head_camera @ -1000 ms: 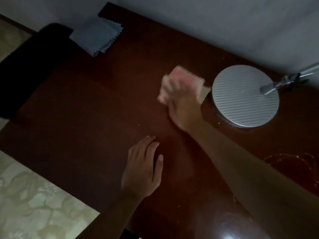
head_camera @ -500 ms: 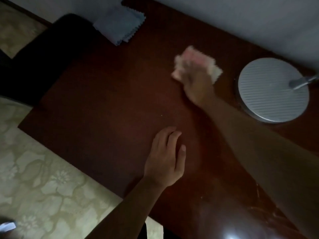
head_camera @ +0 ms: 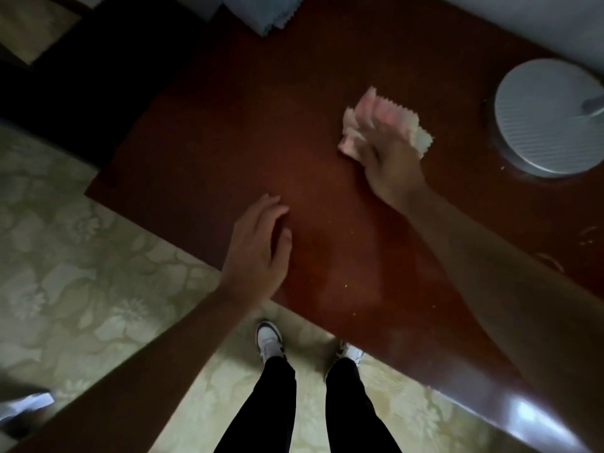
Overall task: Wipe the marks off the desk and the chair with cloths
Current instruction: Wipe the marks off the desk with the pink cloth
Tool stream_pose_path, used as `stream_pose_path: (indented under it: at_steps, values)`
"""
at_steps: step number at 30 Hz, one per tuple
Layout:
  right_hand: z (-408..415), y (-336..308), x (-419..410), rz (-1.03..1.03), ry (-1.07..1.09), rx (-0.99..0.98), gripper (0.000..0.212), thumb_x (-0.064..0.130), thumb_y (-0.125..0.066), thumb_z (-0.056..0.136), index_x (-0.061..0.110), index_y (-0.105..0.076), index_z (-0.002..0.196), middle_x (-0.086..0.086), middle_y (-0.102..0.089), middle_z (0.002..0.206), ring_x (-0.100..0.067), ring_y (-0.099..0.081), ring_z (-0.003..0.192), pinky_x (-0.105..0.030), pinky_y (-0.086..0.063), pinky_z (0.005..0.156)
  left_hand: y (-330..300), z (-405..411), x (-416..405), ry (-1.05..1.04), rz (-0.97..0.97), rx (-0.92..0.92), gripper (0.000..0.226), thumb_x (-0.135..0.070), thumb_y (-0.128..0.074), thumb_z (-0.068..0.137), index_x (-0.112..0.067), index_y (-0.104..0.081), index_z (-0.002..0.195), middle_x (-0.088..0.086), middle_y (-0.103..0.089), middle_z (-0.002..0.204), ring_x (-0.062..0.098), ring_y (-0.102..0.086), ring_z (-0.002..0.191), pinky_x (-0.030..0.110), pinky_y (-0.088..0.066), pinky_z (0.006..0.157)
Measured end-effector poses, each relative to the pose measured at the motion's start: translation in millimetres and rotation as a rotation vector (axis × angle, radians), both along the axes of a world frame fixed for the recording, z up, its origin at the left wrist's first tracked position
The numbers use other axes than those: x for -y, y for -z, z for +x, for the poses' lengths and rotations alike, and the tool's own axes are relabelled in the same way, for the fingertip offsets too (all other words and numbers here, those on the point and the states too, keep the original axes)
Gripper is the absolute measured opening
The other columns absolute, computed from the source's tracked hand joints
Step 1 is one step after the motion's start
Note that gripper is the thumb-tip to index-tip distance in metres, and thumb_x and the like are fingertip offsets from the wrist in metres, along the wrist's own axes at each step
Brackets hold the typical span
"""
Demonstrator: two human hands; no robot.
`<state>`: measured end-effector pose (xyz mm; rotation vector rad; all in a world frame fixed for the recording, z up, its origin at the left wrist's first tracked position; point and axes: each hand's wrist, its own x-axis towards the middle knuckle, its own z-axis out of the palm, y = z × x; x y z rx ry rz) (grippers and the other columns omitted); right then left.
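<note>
The dark red-brown desk (head_camera: 228,132) fills the middle of the head view. My right hand (head_camera: 389,158) presses a crumpled pink and white cloth (head_camera: 415,125) onto the desk top, its fingers curled over the cloth. My left hand (head_camera: 258,250) rests flat near the desk's front edge, fingers straight and holding nothing. A folded blue-grey cloth (head_camera: 261,14) lies at the far edge of the desk, cut off by the frame. The dark chair (head_camera: 81,76) stands at the desk's left end. Small pale specks (head_camera: 346,285) dot the desk near the front.
A round silver lamp base (head_camera: 545,116) stands on the desk at the right, with its arm leaving the frame. Faint marks (head_camera: 585,235) show at the desk's right side. My legs and shoes (head_camera: 269,341) stand on patterned flooring (head_camera: 81,273) before the desk.
The view has tilted down, so my legs and the floor now show. My right hand has drawn the pink cloth nearer across the desk. My left hand stays flat on the desk.
</note>
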<state>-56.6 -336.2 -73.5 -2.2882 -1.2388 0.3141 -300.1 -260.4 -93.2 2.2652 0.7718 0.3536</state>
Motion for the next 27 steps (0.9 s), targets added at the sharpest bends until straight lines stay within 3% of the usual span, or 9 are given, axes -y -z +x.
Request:
stream_pose_path:
  at_steps: [3,6,9,12,16,20,21,24,27]
  values:
    - [-105.7,5.1,32.6,0.021,-0.099,-0.064,0.050,0.029,-0.030,0.100,0.006,-0.052,0.139,-0.017,-0.044,0.149,-0.033,-0.037,0.140,-0.046,-0.026,0.118,-2.8,-4.4,-15.7,-0.010,-0.081,0.047,0.034,-0.016,-0.048,0.098,-0.003,-0.057,0.128,0.011,-0.054,0.138,0.021,-0.044,0.136,0.036,-0.034,0.114]
    - [-200.8,0.0,93.6,0.033,-0.232,-0.177,0.037,0.013,-0.043,0.100,0.008,-0.058,0.133,-0.012,-0.044,0.150,-0.024,-0.035,0.143,-0.046,-0.024,0.120,-5.9,-11.5,-13.5,0.060,-0.078,0.027,0.032,-0.014,-0.049,0.097,-0.002,-0.058,0.126,0.011,-0.054,0.138,0.022,-0.041,0.138,0.041,-0.032,0.116]
    - [-175.7,-1.2,110.4,0.106,0.016,-0.299,0.037,0.011,-0.044,0.098,0.011,-0.058,0.133,-0.008,-0.049,0.146,-0.020,-0.043,0.138,-0.042,-0.035,0.115,-4.8,-14.8,-14.9,0.119,-0.107,-0.001,0.032,-0.015,-0.049,0.098,-0.004,-0.058,0.127,0.008,-0.051,0.141,0.019,-0.035,0.142,0.047,-0.028,0.117]
    - [-109.4,-5.4,82.5,0.080,0.248,-0.151,0.041,0.019,-0.041,0.103,0.019,-0.046,0.144,-0.003,-0.045,0.149,-0.016,-0.035,0.143,-0.033,-0.029,0.118,-4.7,-17.5,-17.7,0.141,-0.131,-0.009,0.031,-0.015,-0.049,0.100,-0.007,-0.057,0.129,0.004,-0.049,0.143,0.014,-0.032,0.143,0.045,-0.025,0.119]
    - [-96.5,13.3,63.7,-0.058,0.211,0.006,0.041,0.016,-0.042,0.104,0.016,-0.045,0.145,-0.009,-0.043,0.150,-0.021,-0.030,0.143,-0.034,-0.016,0.121,-5.8,-26.5,-14.1,0.189,-0.052,-0.052,0.037,-0.018,-0.048,0.099,-0.008,-0.056,0.134,0.005,-0.045,0.149,0.017,-0.029,0.146,0.039,-0.018,0.123]
    - [-179.9,17.0,95.4,-0.071,0.007,0.013,0.039,0.009,-0.049,0.098,0.011,-0.056,0.137,-0.011,-0.046,0.148,-0.028,-0.033,0.144,-0.039,-0.005,0.123,-12.6,-42.7,5.4,0.201,0.039,-0.116,0.041,-0.010,-0.050,0.099,-0.003,-0.052,0.139,0.010,-0.042,0.152,0.025,-0.030,0.147,0.036,-0.017,0.123]
    - [-210.5,14.8,109.0,-0.062,-0.083,-0.004,0.036,0.011,-0.048,0.098,0.010,-0.060,0.132,-0.011,-0.049,0.146,-0.028,-0.034,0.143,-0.040,-0.007,0.123,-15.1,-48.2,12.3,0.193,0.040,-0.142,0.042,-0.010,-0.051,0.099,-0.004,-0.051,0.140,0.010,-0.042,0.153,0.025,-0.030,0.147,0.036,-0.019,0.123]
    - [-248.5,8.2,156.9,-0.041,-0.242,-0.034,0.036,0.013,-0.043,0.098,0.009,-0.064,0.127,-0.008,-0.051,0.144,-0.029,-0.038,0.141,-0.053,-0.031,0.116,-24.2,-62.3,36.7,0.153,0.036,-0.207,0.043,-0.015,-0.051,0.099,-0.008,-0.050,0.142,0.006,-0.042,0.153,0.021,-0.030,0.147,0.032,-0.023,0.120]
    - [-205.1,3.1,180.9,-0.020,-0.024,0.025,0.038,0.006,-0.045,0.098,0.007,-0.059,0.133,-0.012,-0.046,0.148,-0.032,-0.036,0.142,-0.047,-0.032,0.116,-31.7,-62.9,59.4,0.115,0.026,-0.222,0.040,-0.017,-0.051,0.099,-0.010,-0.054,0.139,0.006,-0.048,0.149,0.020,-0.038,0.141,0.031,-0.028,0.116]
